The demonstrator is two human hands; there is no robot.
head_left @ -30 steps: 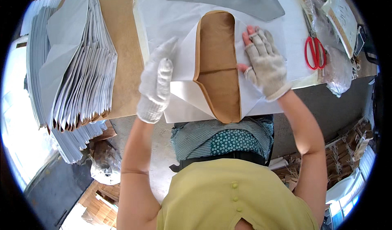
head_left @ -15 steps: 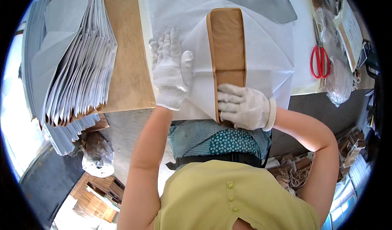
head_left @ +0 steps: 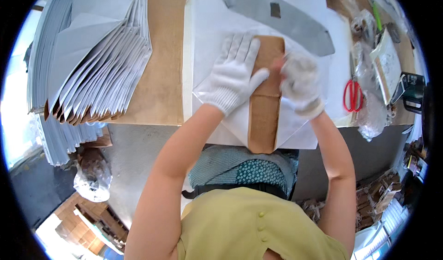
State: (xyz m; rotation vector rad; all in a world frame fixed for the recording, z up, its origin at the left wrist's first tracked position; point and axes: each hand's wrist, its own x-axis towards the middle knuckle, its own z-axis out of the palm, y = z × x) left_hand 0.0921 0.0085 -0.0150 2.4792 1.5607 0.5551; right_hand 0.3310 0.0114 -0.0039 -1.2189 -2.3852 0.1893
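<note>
A white paper sheet or bag (head_left: 295,126), creased and folded, lies flat in front of me with a long brown paper panel (head_left: 264,117) running down its middle. My left hand (head_left: 234,73), in a white knit glove, lies flat on the white paper left of the panel. Its fingers are stretched out, and the thumb reaches onto the panel's left edge. At the panel's right edge is my gloved right hand (head_left: 301,82), smeared by motion. Its fingers seem curled, with a reddish spot at their tips; I cannot tell whether it holds anything.
A thick stack of folded white paper bags (head_left: 97,70) with brown ends stands at the left. Beyond my hands lies a grey flat template (head_left: 277,17) with a dark square on it. Red-handled scissors (head_left: 353,96) and clear plastic wrap (head_left: 373,114) are at the right.
My left hand has moved right, up to the brown panel. My right hand has left the panel's near end and moved away from me to its right edge. The view has shifted slightly.
</note>
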